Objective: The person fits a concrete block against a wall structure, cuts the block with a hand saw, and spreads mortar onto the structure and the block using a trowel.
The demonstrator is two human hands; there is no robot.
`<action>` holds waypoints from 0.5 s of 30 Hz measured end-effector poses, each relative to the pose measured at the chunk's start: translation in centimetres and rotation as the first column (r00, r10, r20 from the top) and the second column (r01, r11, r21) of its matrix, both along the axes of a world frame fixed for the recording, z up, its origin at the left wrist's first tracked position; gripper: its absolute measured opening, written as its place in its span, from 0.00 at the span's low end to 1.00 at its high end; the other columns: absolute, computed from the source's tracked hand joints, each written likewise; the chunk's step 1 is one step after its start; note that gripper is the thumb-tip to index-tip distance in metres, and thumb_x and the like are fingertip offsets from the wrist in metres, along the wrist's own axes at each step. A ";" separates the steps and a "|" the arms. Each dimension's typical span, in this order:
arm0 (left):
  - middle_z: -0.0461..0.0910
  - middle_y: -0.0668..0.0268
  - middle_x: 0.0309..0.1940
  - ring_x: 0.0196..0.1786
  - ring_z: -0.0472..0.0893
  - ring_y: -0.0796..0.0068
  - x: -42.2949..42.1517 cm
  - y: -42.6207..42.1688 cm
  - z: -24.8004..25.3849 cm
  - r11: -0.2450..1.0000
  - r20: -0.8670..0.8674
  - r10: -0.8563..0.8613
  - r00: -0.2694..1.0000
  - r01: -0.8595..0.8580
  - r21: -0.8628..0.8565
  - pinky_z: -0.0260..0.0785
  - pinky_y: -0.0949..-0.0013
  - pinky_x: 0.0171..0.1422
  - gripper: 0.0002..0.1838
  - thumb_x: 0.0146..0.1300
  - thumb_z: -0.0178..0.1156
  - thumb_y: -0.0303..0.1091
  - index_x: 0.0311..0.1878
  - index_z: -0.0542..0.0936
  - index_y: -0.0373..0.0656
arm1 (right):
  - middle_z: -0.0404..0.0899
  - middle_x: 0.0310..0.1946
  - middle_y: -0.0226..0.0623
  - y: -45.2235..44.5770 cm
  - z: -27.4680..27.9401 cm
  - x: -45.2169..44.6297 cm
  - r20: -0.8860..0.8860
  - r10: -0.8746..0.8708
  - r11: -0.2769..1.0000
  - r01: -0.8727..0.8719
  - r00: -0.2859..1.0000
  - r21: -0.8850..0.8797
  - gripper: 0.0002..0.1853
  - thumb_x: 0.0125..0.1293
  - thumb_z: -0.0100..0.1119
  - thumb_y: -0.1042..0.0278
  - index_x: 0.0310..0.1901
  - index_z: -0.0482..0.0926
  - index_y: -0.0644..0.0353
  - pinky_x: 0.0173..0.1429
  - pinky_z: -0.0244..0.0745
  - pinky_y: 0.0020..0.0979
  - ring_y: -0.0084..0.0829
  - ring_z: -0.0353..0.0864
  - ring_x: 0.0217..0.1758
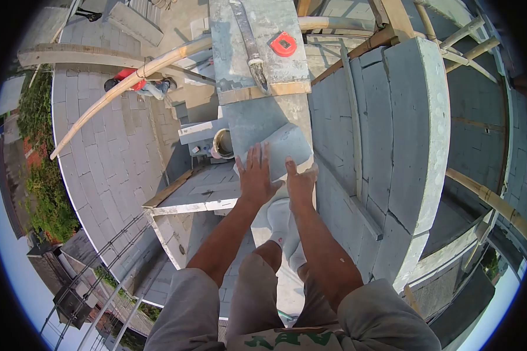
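A pale grey lightweight concrete block lies in front of me at the near end of a narrow plank walkway. My left hand rests on its left part, fingers stretched out and slightly spread. At the block's right side, my right hand has its thumb up on the face and its other fingers bent around the edge, partly hidden. Farther along, on a raised board, lie a long dusty blade-like tool with a wrapped handle and a red tape measure. Neither hand touches these.
A bucket of greyish material stands left of the block. Block walls rise on the left and right. A bent bamboo pole crosses at left. Far below, a person in red is bent over. Steep drops flank the walkway.
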State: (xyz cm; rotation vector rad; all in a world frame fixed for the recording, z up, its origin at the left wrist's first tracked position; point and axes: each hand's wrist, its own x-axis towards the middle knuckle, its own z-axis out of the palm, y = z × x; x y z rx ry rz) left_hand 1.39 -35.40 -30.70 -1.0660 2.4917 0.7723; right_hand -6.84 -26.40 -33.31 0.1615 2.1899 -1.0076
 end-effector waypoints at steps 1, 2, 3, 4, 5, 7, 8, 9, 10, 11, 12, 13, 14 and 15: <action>0.52 0.51 0.79 0.82 0.49 0.52 -0.6 0.7 -0.2 0.998 -0.049 0.035 0.998 -0.037 -0.048 0.33 0.29 0.80 0.63 0.48 0.77 0.50 0.81 0.49 0.45 | 0.64 0.63 0.65 -0.2 0.7 -1.7 -0.193 0.060 0.998 -0.065 0.979 -0.016 0.51 0.63 0.66 0.48 0.70 0.51 0.82 0.73 0.62 0.48 0.59 0.64 0.69; 0.52 0.49 0.78 0.82 0.49 0.50 -1.2 1.7 -0.5 0.993 -0.094 0.066 0.993 -0.075 -0.092 0.33 0.29 0.79 0.64 0.47 0.77 0.52 0.81 0.49 0.43 | 0.65 0.62 0.64 -1.1 2.7 -3.9 -0.374 0.113 0.991 -0.130 0.920 -0.020 0.45 0.64 0.65 0.52 0.69 0.56 0.80 0.73 0.62 0.49 0.59 0.65 0.69; 0.53 0.47 0.77 0.81 0.49 0.48 -1.7 2.7 -0.9 0.985 -0.136 0.090 0.987 -0.109 -0.134 0.33 0.29 0.79 0.65 0.46 0.78 0.53 0.81 0.49 0.42 | 0.67 0.62 0.63 -2.4 4.2 -5.5 -0.540 0.151 0.982 -0.188 0.828 -0.013 0.39 0.65 0.64 0.57 0.67 0.61 0.78 0.72 0.62 0.49 0.59 0.65 0.68; 0.58 0.47 0.73 0.78 0.54 0.48 -1.6 3.5 -3.1 0.965 -0.175 0.115 0.978 -0.151 -0.215 0.36 0.30 0.78 0.67 0.43 0.78 0.57 0.80 0.50 0.39 | 0.69 0.60 0.62 -4.5 4.5 -7.1 -0.570 0.189 0.962 -0.268 0.799 -0.057 0.35 0.65 0.65 0.59 0.64 0.64 0.75 0.71 0.63 0.50 0.59 0.67 0.66; 0.59 0.48 0.71 0.76 0.55 0.48 -1.9 4.1 -3.9 0.956 -0.196 0.141 0.970 -0.185 -0.229 0.38 0.31 0.77 0.68 0.41 0.78 0.58 0.80 0.51 0.39 | 0.71 0.59 0.61 -7.3 3.7 -9.0 -0.607 0.218 0.932 -0.348 0.764 -0.103 0.30 0.64 0.65 0.61 0.62 0.68 0.73 0.69 0.64 0.50 0.59 0.70 0.64; 0.60 0.49 0.69 0.73 0.58 0.48 -2.3 4.5 -5.6 0.929 -0.239 0.198 0.951 -0.260 -0.265 0.43 0.33 0.76 0.70 0.36 0.79 0.61 0.79 0.52 0.39 | 0.73 0.57 0.60 -13.3 -0.8 -12.6 -0.628 0.352 0.816 -0.556 0.694 -0.156 0.31 0.63 0.67 0.58 0.61 0.70 0.71 0.66 0.70 0.50 0.59 0.74 0.62; 0.63 0.51 0.66 0.70 0.61 0.50 -2.3 3.8 -5.5 0.909 -0.260 0.156 0.953 -0.242 -0.341 0.46 0.36 0.75 0.70 0.33 0.79 0.62 0.77 0.55 0.39 | 0.74 0.57 0.59 -16.4 -2.0 -13.7 -0.557 0.522 0.772 -0.636 0.646 -0.014 0.32 0.64 0.67 0.56 0.61 0.70 0.70 0.64 0.72 0.49 0.58 0.75 0.62; 0.64 0.51 0.66 0.70 0.62 0.50 -2.3 3.6 -5.3 0.906 -0.267 0.147 0.952 -0.238 -0.350 0.46 0.36 0.75 0.69 0.33 0.79 0.62 0.77 0.57 0.39 | 0.75 0.57 0.58 -19.3 -3.0 -14.5 -0.458 0.668 0.698 -0.707 0.586 0.114 0.33 0.64 0.67 0.53 0.62 0.69 0.69 0.63 0.75 0.48 0.56 0.77 0.62; 0.64 0.51 0.66 0.70 0.62 0.50 -2.3 3.7 -5.1 0.905 -0.269 0.139 0.953 -0.233 -0.357 0.46 0.36 0.75 0.67 0.34 0.79 0.61 0.76 0.58 0.39 | 0.76 0.57 0.57 -21.2 -4.7 -14.9 -0.433 0.750 0.619 -0.761 0.500 0.193 0.34 0.64 0.66 0.50 0.62 0.69 0.69 0.62 0.76 0.47 0.55 0.77 0.63; 0.65 0.51 0.66 0.70 0.62 0.50 -2.4 3.6 -5.1 0.901 -0.277 0.133 0.952 -0.233 -0.366 0.46 0.37 0.75 0.66 0.34 0.78 0.61 0.76 0.59 0.39 | 0.76 0.57 0.56 -22.8 -6.1 -15.1 -0.404 0.821 0.529 -0.804 0.403 0.271 0.36 0.65 0.65 0.46 0.62 0.69 0.69 0.62 0.77 0.46 0.54 0.77 0.64; 0.65 0.52 0.66 0.70 0.63 0.50 -2.4 3.4 -5.2 0.899 -0.285 0.134 0.949 -0.238 -0.368 0.46 0.37 0.75 0.66 0.34 0.78 0.61 0.75 0.59 0.39 | 0.77 0.57 0.56 -24.1 -6.9 -15.3 -0.403 0.847 0.484 -0.815 0.346 0.319 0.36 0.64 0.65 0.46 0.63 0.69 0.69 0.62 0.77 0.45 0.52 0.78 0.63; 0.65 0.52 0.65 0.70 0.63 0.50 -2.3 3.4 -5.2 0.899 -0.294 0.132 0.947 -0.239 -0.366 0.46 0.37 0.76 0.65 0.35 0.78 0.60 0.75 0.59 0.39 | 0.77 0.58 0.56 -24.9 -7.3 -15.4 -0.396 0.871 0.442 -0.818 0.291 0.370 0.37 0.64 0.65 0.46 0.63 0.69 0.69 0.62 0.77 0.45 0.51 0.78 0.63; 0.66 0.52 0.65 0.70 0.63 0.51 -2.2 3.5 -5.4 0.902 -0.308 0.133 0.942 -0.244 -0.357 0.46 0.38 0.76 0.64 0.35 0.78 0.60 0.75 0.60 0.39 | 0.78 0.58 0.55 -25.5 -7.6 -15.7 -0.382 0.895 0.394 -0.814 0.233 0.427 0.37 0.63 0.65 0.46 0.63 0.69 0.69 0.62 0.77 0.44 0.50 0.79 0.63; 0.66 0.53 0.65 0.71 0.63 0.52 -2.2 3.6 -5.6 0.896 -0.323 0.135 0.937 -0.254 -0.363 0.46 0.38 0.76 0.64 0.35 0.78 0.60 0.75 0.60 0.40 | 0.78 0.57 0.55 -26.7 -8.6 -16.0 -0.383 0.881 0.431 -0.807 0.279 0.403 0.37 0.62 0.66 0.48 0.62 0.70 0.69 0.62 0.78 0.44 0.49 0.80 0.62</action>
